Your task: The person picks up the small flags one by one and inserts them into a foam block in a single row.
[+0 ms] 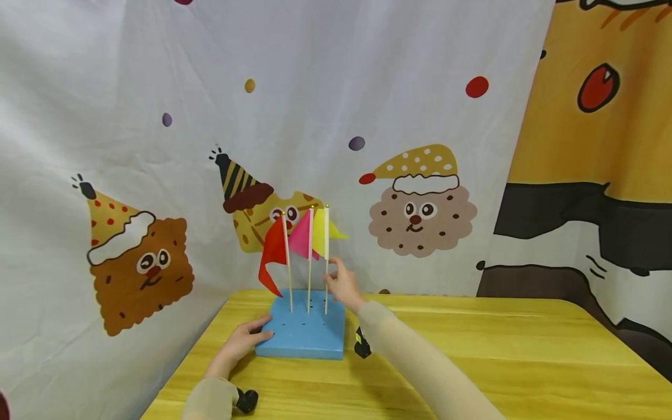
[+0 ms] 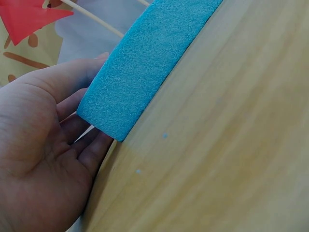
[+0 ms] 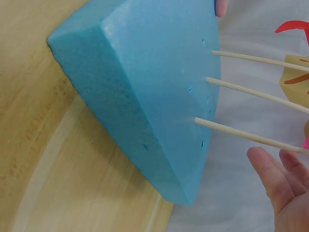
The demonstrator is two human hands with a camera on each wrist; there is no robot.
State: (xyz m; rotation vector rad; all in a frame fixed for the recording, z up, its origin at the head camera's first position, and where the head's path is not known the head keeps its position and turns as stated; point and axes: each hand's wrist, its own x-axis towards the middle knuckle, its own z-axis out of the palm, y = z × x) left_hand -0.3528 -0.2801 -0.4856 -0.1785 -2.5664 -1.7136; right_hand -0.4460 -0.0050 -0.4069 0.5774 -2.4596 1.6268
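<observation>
A blue foam block (image 1: pixel 304 341) with small holes in its top lies on the wooden table. Three thin sticks stand in it, bearing a red flag (image 1: pixel 274 248), a pink flag (image 1: pixel 300 238) and a yellow flag (image 1: pixel 320 230). My left hand (image 1: pixel 244 341) rests against the block's left side, fingers fairly straight and thumb over the upper edge. Beside the yellow flag's stick (image 1: pixel 326 297) is my right hand (image 1: pixel 343 286). In the right wrist view, its thumb and fingertips (image 3: pixel 258 157) are parted, right beside the nearest stick (image 3: pixel 236 131).
The wooden table (image 1: pixel 472 350) extends to the right of the block. Behind it hangs a white cloth (image 1: pixel 315 116) printed with cartoon biscuits in party hats. Black wrist devices (image 1: pixel 362 343) sit at both sleeves. Small blue crumbs (image 2: pixel 164 136) lie by the block.
</observation>
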